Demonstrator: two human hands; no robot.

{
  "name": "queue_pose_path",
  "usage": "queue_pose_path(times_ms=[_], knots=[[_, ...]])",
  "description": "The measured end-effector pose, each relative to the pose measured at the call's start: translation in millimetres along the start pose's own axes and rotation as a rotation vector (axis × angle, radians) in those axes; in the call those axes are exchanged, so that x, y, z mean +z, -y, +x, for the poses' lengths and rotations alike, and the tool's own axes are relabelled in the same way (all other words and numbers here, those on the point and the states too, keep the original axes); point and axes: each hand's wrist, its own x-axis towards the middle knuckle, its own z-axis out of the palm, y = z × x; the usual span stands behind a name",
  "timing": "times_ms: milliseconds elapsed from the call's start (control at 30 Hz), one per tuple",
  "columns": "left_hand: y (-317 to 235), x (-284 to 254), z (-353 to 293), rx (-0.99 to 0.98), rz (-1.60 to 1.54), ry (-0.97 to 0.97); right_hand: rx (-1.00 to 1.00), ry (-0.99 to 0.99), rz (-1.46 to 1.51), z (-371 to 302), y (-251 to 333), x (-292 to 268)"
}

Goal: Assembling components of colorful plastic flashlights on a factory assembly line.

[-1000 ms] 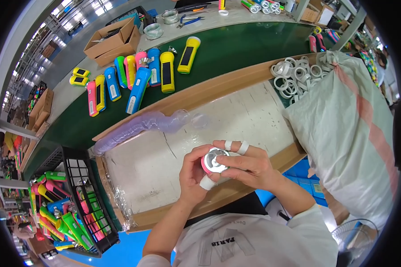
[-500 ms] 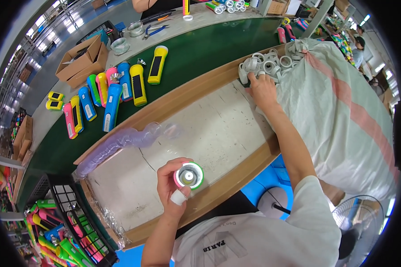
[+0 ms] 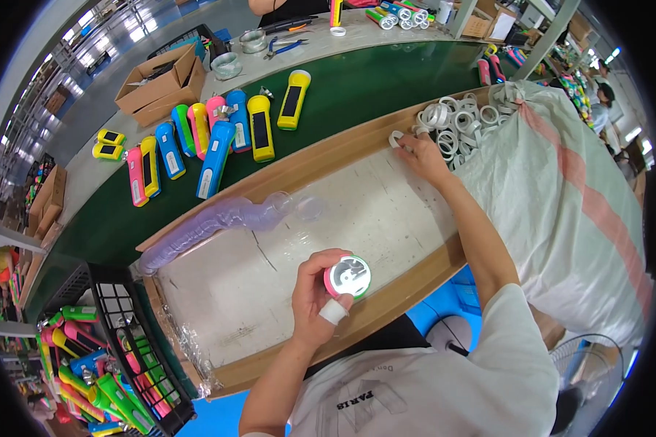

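My left hand [image 3: 315,298] is wrapped around a pink-and-green flashlight [image 3: 348,277], its round, shiny head facing up above the near side of the cardboard tray [image 3: 415,280]. My right hand [image 3: 424,156] reaches to the tray's far right, fingers narrowed on what looks like a single white ring [image 3: 393,138], just beside the heap of white rings [image 3: 465,122]. Purple-tinted clear discs [image 3: 215,224] lie stacked along the far left edge.
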Motion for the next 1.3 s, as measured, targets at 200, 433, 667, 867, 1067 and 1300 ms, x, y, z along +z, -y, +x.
queue_pose_path(times_ms=[200,433,667,867,1067,1300], knots=[[-2.8,-5.6,-3.8,0.006,0.014,-0.109,-0.358,0.27,0.27,-59.9,151.7,-67.7],[-11.2,0.8,-8.7,-0.008,0.093,-0.129,-0.514,0.366,0.627,-77.6,195.9,-93.8],[-15.5,-7.8,-14.1,0.114,0.466,-0.098,-0.494,0.234,0.558,-100.0,209.5,-79.8],[-18.5,-16.5,-13.1,0.267,0.836,-0.017,-0.541,0.213,0.441,-99.8,214.3,-91.9],[-24.0,-17.3,-13.7,0.252,0.939,0.101,-0.568,0.203,0.405,-102.1,210.7,-89.9],[-30.0,-15.4,-17.3,0.226,0.911,0.029,-0.604,0.033,0.358,-108.0,221.2,-78.4]])
